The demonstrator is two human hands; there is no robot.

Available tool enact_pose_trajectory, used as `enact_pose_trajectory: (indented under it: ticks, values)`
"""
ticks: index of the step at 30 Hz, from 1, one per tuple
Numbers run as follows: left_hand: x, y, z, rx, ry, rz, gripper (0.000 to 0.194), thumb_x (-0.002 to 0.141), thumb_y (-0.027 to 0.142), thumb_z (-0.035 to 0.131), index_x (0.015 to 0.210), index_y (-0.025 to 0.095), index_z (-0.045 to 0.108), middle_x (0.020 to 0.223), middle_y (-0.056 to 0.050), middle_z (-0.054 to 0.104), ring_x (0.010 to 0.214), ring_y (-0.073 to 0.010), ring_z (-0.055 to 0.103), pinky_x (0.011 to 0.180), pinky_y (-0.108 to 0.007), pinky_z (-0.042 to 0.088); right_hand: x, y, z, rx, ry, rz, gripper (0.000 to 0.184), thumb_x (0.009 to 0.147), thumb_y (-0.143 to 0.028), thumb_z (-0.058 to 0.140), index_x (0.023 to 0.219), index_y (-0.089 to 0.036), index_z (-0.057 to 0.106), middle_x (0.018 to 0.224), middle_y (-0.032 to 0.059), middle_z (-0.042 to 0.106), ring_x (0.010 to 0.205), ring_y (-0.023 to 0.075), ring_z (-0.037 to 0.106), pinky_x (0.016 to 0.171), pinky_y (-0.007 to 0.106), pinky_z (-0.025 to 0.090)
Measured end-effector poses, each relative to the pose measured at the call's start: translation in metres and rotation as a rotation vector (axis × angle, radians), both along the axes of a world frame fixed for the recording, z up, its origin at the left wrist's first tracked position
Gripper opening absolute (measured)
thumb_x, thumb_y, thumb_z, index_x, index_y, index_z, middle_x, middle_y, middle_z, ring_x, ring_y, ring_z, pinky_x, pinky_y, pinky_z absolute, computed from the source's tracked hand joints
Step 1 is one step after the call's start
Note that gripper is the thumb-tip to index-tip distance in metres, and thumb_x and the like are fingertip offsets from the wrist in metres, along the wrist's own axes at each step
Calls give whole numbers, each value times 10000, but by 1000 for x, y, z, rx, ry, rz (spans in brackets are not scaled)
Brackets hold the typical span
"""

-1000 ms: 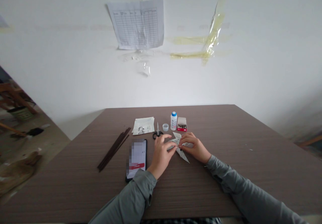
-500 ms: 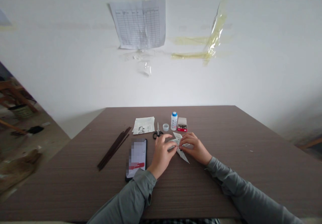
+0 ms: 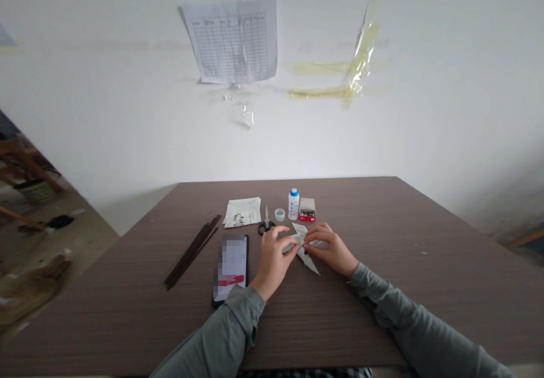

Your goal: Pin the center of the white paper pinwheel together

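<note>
White folded paper (image 3: pixel 304 249) | pinched by left hand (image 3: pixel 272 263), right hand (image 3: pixel 330 247) | tabletop edge (image 3: pixel 467 238) well apart

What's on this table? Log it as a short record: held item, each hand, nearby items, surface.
Held item: pointed folded white paper
Left hand: fingers hold its left side
Right hand: fingers hold its right side
Nearby items: black-handled metal scissors; white bottle with blue cap; small red-and-white box; small translucent round cap; black smartphone; thin dark sticks; printed paper sheets
Surface: brown wood-grain table
</note>
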State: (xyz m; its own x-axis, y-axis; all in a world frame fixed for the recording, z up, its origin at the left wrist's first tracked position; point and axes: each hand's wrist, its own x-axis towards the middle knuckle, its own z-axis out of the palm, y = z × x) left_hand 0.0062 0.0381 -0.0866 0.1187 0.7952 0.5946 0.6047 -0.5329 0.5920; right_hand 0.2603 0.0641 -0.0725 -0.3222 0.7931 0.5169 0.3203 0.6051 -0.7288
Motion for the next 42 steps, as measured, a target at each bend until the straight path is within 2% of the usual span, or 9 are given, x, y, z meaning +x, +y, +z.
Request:
enact_pose_trajectory:
  ticks: [4, 6, 13, 20, 27, 29, 34, 38, 42]
  values:
    - [5, 2, 4, 6, 118, 119, 225, 1021, 104, 1002, 1119, 307, 1005, 1459, -153, 901, 1431, -459, 847, 1401, -882, 575, 9, 2, 10, -6, -24, -46, 231, 1024, -520, 1031, 901, -335, 966, 1131, 124, 942, 1230, 417, 834, 1186, 644, 698]
    - [9, 2, 7, -15, 179, 176, 220, 1037, 126, 984, 1180, 292, 1003, 1512, -174, 894, 1489, -489, 819, 1413, -916, 548, 16, 4, 14, -29, -46, -68, 256, 1006, -525, 1034, 873, -321, 952, 1146, 127, 942, 1239, 409, 832, 1180, 623, 686]
    - [22, -6, 17, -156, 366, 253, 301, 1053, 203, 998, 1352, 240, 999, 1647, -246, 867, 1636, -571, 749, 1450, -940, 517, 28, 17, 8, -152, -117, -84, 208, 978, -503, 997, 883, -325, 946, 1219, 104, 954, 1285, 407, 835, 1251, 634, 621]
    - [25, -11, 30, -260, 467, 279, 195, 1124, 262, 940, 1308, 250, 1004, 1681, -219, 855, 1659, -497, 744, 1484, -836, 537, 16, 12, 1, -166, -224, -144, 87, 984, -354, 968, 913, -310, 943, 1245, 117, 927, 1319, 421, 825, 1267, 635, 619]
    - [29, -6, 30, -291, 402, 301, 92, 1098, 287, 990, 1185, 260, 999, 1655, -187, 870, 1643, -477, 758, 1491, -819, 535, 11, 8, -5, -148, -326, -183, 103, 975, -345, 994, 901, -318, 929, 1244, 106, 923, 1339, 431, 822, 1181, 596, 665]
    - [30, -2, 25, -269, 364, 292, 34, 1078, 238, 999, 1106, 243, 979, 1629, -195, 874, 1636, -492, 761, 1478, -850, 535, 11, 9, -7, -133, -320, -178, 95, 974, -356, 988, 901, -324, 935, 1243, 100, 928, 1324, 420, 824, 1166, 583, 676]
    - [26, 8, 6, -163, 231, 217, 186, 980, 118, 1042, 929, 232, 904, 1521, -209, 899, 1540, -530, 791, 1406, -960, 528, 14, 13, -14, -13, -238, -143, 152, 966, -404, 1014, 862, -332, 929, 1148, 87, 925, 1176, 366, 836, 1066, 534, 712]
    - [21, 14, -4, -69, 85, 184, 193, 978, 165, 1060, 949, 278, 906, 1440, -154, 915, 1447, -459, 826, 1360, -868, 613, 16, 15, -14, -27, -210, -142, 135, 961, -390, 1022, 863, -340, 945, 1168, 93, 949, 1185, 384, 861, 1110, 579, 718]
    - [21, 16, -4, -34, -4, 168, 194, 963, 138, 1054, 988, 292, 938, 1393, -127, 909, 1378, -411, 848, 1346, -740, 644, 17, 15, -10, -47, -160, -125, 99, 963, -348, 1032, 892, -343, 964, 1200, 102, 975, 1229, 413, 895, 1183, 617, 715]
